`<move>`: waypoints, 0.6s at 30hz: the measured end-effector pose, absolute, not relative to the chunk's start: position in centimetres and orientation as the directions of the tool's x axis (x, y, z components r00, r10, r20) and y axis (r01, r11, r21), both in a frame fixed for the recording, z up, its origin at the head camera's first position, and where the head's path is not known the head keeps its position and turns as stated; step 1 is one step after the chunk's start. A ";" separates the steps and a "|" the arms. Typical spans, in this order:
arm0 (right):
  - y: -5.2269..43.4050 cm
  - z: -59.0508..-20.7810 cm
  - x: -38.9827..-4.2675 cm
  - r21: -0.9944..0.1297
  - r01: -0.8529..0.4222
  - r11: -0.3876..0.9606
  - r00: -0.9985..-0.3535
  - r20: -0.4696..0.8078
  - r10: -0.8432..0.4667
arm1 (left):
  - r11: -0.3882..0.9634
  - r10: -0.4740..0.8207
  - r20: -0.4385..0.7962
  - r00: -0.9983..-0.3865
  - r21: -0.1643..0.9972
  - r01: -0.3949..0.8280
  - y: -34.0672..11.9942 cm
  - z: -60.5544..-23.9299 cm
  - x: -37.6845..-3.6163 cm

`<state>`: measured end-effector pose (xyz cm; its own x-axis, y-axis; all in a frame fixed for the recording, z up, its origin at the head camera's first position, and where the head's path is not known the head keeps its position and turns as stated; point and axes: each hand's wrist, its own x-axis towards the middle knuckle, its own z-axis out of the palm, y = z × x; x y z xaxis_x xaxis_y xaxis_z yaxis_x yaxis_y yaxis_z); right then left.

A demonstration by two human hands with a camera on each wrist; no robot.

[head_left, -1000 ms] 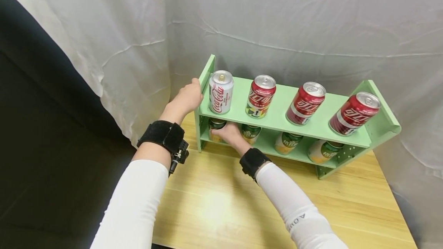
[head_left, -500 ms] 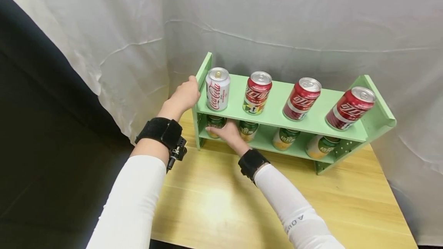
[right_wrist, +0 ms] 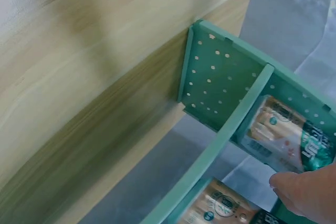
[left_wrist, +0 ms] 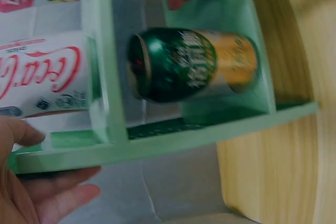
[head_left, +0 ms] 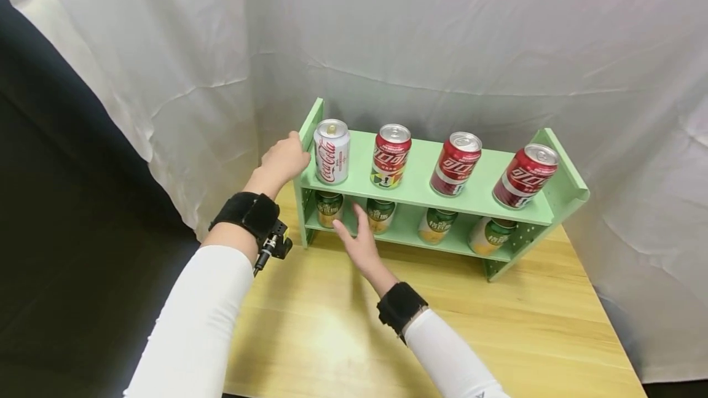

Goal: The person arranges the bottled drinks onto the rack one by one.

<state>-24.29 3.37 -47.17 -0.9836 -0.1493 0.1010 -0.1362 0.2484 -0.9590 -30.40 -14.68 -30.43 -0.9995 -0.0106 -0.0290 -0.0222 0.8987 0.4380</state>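
My left hand grips the left side panel of a two-tier green shelf; in the left wrist view the thumb lies inside it and the fingers outside. Beside that hand a white Coca-Cola can stands on the upper tier. My right hand is in front of the lower tier, fingers extended and thumb apart, holding nothing. It is nearest to the leftmost green-and-yellow can and its neighbouring green-and-yellow can, both upright on the lower tier.
Three red cola cans, among them one with a patterned base, stand along the upper tier. Further right, two more green-and-yellow cans stand below. The shelf is on a wooden table, with a grey-white curtain behind.
The right hand has let go of the leftmost green-and-yellow can and drawn back toward the person. The left hand keeps hold of the side panel. The head view has shifted slightly.
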 end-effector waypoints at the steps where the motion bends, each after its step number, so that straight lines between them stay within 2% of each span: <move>1: 3.4 -47.2 -24.1 -0.960 -0.143 0.241 -0.982 0.106 -0.159 | 0.895 -0.006 -0.031 -1.000 0.446 -0.019 -14.8 -30.4 -30.5; 7: 4.2 -47.3 -23.6 -0.963 -0.177 0.203 -0.971 0.137 -0.195 | 0.852 -0.014 -0.041 -0.999 0.523 -0.033 -15.9 -31.2 -30.5; 13: 5.9 -47.4 -22.4 -0.962 -0.211 0.175 -0.967 0.180 -0.178 | 0.806 -0.047 -0.006 -0.999 0.590 -0.041 -16.7 -33.9 -28.7; 18: 7.5 -48.1 -21.5 -0.947 -0.218 0.234 -0.972 0.188 -0.143 | 0.827 -0.065 0.007 -0.998 0.561 -0.050 -16.1 -36.5 -26.3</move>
